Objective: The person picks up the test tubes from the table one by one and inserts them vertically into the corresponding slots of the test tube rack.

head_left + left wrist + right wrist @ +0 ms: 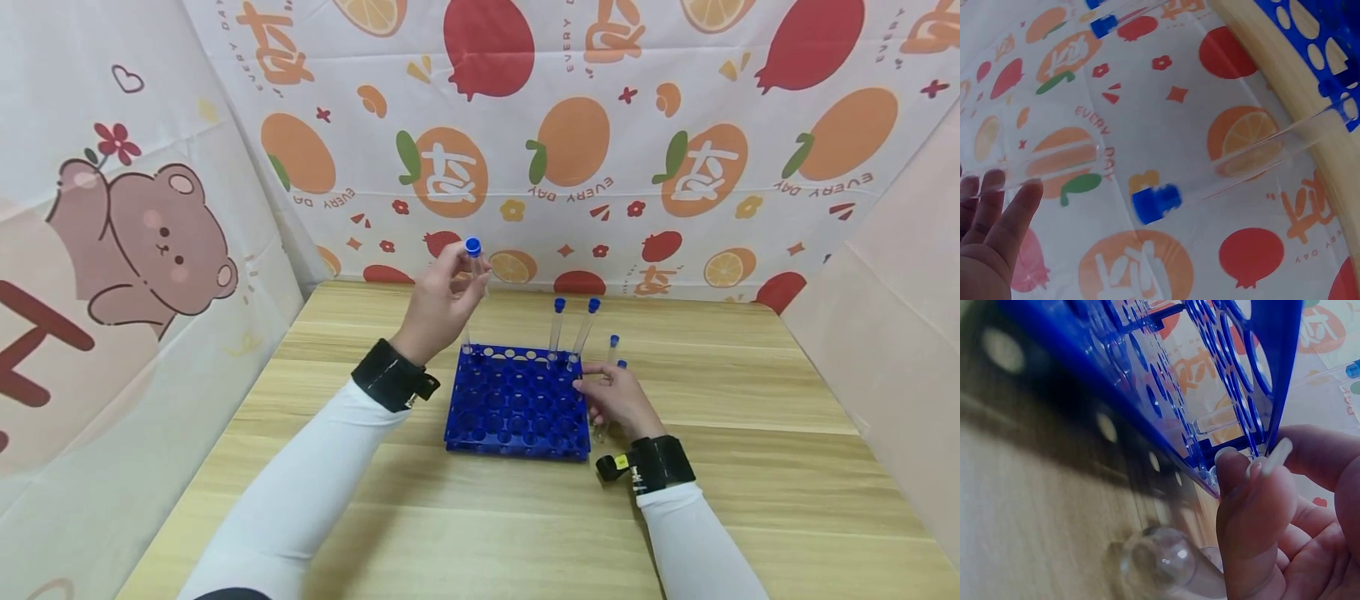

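My left hand (442,302) is raised above the far left of the blue test tube rack (517,400). Its fingers pinch a clear test tube with a blue cap (472,247); the tube's lower end (1079,157) sticks out past the fingertips in the left wrist view. Another capped tube (1241,156) stands in the rack's far left corner, mostly behind that hand in the head view. Two more capped tubes, a left one (556,329) and a right one (585,329), stand at the far right. My right hand (618,398) grips the rack's right edge with thumb and fingers.
Beside the rack, two blue-capped tubes lie on the table, partly hidden by my right hand; one cap (614,340) shows beyond it, and a rounded tube end (1163,559) shows below the fingers. A fruit-printed curtain (570,208) hangs behind the wooden table (750,417).
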A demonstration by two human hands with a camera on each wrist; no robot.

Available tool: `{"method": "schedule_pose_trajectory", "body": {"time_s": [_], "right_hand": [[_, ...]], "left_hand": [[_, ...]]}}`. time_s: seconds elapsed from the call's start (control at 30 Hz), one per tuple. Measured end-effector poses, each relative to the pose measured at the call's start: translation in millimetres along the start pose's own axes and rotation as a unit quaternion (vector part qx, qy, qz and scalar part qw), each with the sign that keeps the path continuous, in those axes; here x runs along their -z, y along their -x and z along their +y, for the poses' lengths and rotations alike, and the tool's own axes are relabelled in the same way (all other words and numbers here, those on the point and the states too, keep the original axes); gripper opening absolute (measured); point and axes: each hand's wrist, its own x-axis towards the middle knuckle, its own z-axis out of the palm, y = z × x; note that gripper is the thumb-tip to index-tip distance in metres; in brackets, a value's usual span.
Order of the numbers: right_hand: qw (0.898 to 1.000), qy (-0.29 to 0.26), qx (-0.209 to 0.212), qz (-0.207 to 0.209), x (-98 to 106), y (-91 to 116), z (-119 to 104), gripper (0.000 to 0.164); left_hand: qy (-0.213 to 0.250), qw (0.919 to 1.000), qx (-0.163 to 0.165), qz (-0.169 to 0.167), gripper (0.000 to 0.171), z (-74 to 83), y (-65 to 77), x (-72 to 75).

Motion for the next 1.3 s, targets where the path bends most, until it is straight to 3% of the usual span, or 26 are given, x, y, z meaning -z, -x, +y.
{"method": "schedule_pose_trajectory", "body": {"time_s": [0.33,0.6,0.93,1.1,1.3], "right_hand": [[1.0,0.008,0.014,0.013,0.4,-7.3,11.6,0.047],[1.0,0.006,0.015,0.016,0.2,-7.9,12.9,0.045],[1.0,0.008,0.015,0.01,1.5,-10.6,12.7,0.048],[1.0,0.015,0.007,0.003,-0.4,3.4,-5.4,0.048],[1.0,0.013,0.011,0.017,0.4,-5.3,6.5,0.046]], "left_hand": [[-0.049,0.9975,0.041,-0.03,0.024,-14.2,6.1,-12.3],[-0.102,0.9931,0.029,-0.051,0.025,-25.0,18.8,-22.4],[-0.169,0.9844,0.023,-0.045,0.025,-35.7,27.1,-27.3],[-0.192,0.9799,0.019,-0.051,0.025,-40.1,31.9,-30.0],[-0.206,0.9775,-0.007,-0.047,0.027,-41.2,38.6,-36.6]]}}
